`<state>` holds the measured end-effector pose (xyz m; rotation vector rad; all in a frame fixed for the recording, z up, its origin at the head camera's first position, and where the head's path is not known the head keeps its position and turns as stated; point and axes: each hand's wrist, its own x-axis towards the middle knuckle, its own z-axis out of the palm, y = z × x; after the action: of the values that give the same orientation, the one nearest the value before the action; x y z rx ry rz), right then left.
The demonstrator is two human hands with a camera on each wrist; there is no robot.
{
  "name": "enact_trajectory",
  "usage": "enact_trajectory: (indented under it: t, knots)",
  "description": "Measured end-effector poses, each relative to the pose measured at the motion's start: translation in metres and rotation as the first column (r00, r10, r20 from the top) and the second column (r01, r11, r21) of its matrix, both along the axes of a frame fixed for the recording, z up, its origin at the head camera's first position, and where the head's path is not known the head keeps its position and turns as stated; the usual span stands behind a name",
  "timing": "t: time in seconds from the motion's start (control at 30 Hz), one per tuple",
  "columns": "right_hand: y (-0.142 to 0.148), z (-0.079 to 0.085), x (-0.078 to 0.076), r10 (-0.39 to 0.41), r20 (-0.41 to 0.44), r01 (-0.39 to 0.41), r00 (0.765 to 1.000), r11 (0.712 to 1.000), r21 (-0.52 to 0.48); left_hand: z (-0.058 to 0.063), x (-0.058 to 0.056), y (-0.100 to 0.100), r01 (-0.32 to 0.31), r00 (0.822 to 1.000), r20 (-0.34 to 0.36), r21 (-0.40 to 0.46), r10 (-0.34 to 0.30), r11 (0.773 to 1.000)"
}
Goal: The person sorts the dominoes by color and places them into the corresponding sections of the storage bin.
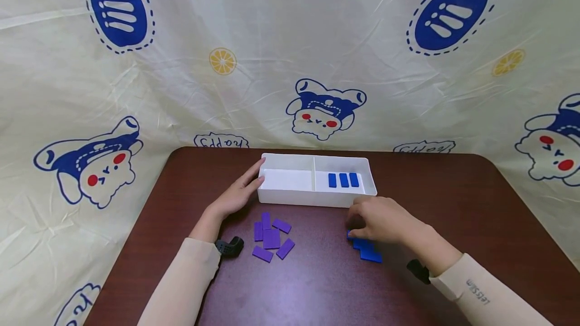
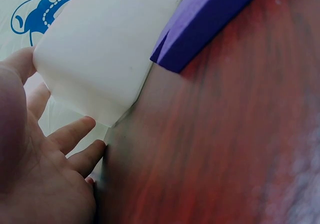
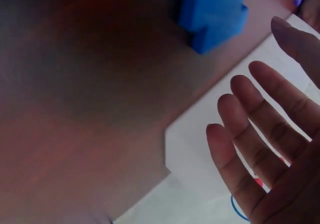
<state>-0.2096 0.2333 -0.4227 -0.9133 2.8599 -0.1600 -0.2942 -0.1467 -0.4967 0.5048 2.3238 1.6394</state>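
Observation:
A white two-compartment box (image 1: 299, 198) stands at the back of the table. My left hand (image 1: 235, 195) rests its outstretched fingers against the box's left end; the left wrist view shows the fingertips at its corner. Three blue rectangular tiles (image 1: 344, 180) lie in a row inside the right compartment. Just in front of the box, my right hand (image 1: 380, 217) hovers by a cluster of blue tiles (image 1: 369, 253), partly covering it. In the right wrist view its loosely bent fingers (image 3: 257, 154) and thumb stand apart, with nothing held between them.
Several purple tiles (image 1: 272, 239) lie loosely grouped on the table, left of the blue ones. The dark brown wooden table (image 1: 290, 296) has rounded far corners. Behind it hangs a pale cloth (image 1: 254, 109) with printed cartoon figures.

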Motion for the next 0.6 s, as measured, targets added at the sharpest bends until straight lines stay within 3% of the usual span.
enact_trajectory:
  t: [0.27, 0.6]
  knots:
    - [-0.001, -0.015, 0.003, 0.012, -0.014, -0.012, 1.000, 1.000, 0.006, 0.001, 0.002, 0.000, 0.007, 1.000, -0.028, 0.004, -0.007, 1.000]
    - [-0.002, -0.020, 0.004, 0.016, -0.035, -0.016, 0.999, 1.000, 0.008, -0.001, 0.001, 0.000, 0.016, 0.999, -0.030, -0.001, -0.016, 1.000]
